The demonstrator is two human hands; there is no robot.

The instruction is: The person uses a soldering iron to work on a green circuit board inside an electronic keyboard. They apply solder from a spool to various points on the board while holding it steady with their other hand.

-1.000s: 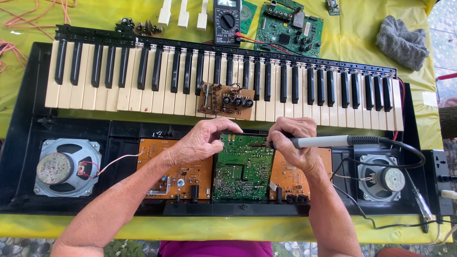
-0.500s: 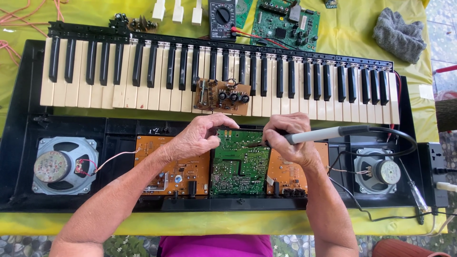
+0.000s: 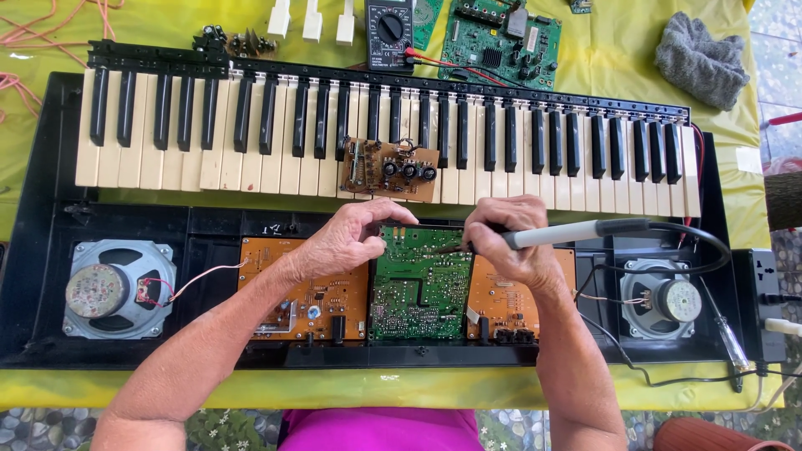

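**Hands working over the green circuit board in an opened keyboard**

The green circuit board (image 3: 420,284) is lying mid-case between two orange boards (image 3: 305,292), studded with solder points. The right hand (image 3: 514,246) is gripping a grey-handled soldering iron (image 3: 576,232), fingers closed around it, tip touching the board's upper edge. The left hand (image 3: 347,242) is resting beside it, fingers curled narrow; whether they pinch anything cannot be told. Speakers (image 3: 113,288) are flanking the boards. Beyond, a small brown board (image 3: 388,169) is lying on the keys (image 3: 209,142); farther off, a multimeter (image 3: 389,33).

Green circuit board (image 3: 420,284), solder side up, lies flat in the opened keyboard's near compartment, between two orange boards. Grey-handled soldering iron (image 3: 568,234) lies nearly level, tip resting on the board's far edge.
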